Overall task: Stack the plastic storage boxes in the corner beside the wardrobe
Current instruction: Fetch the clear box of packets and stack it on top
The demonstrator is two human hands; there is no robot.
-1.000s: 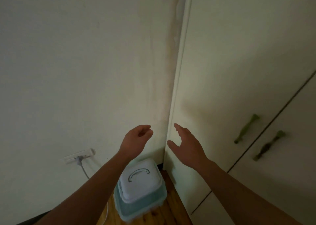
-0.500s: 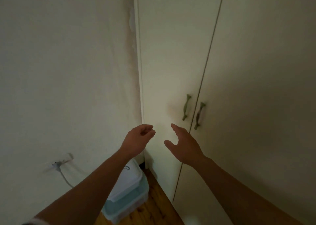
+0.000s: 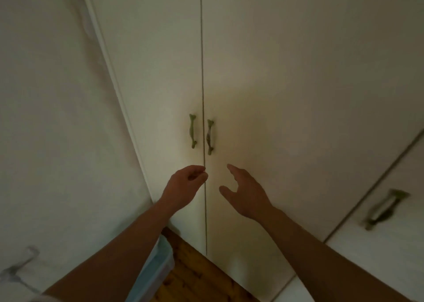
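The pale blue plastic storage boxes (image 3: 158,269) stand on the floor in the corner beside the cream wardrobe (image 3: 275,72), mostly hidden under my left forearm. My left hand (image 3: 183,187) is raised in front of the wardrobe doors, fingers loosely curled, holding nothing. My right hand (image 3: 245,191) is beside it with fingers spread and empty. Both hands hover just below the two green door handles (image 3: 202,134).
A plain wall (image 3: 57,118) runs along the left, with a socket and cable (image 3: 20,267) low on it. Wooden floor (image 3: 202,276) shows between the boxes and the wardrobe. A further door handle (image 3: 387,210) sits at the right.
The view has swung right, from the corner and the boxes to the wardrobe doors. The boxes have slid to the bottom left edge. Both hands keep the same raised, empty pose.
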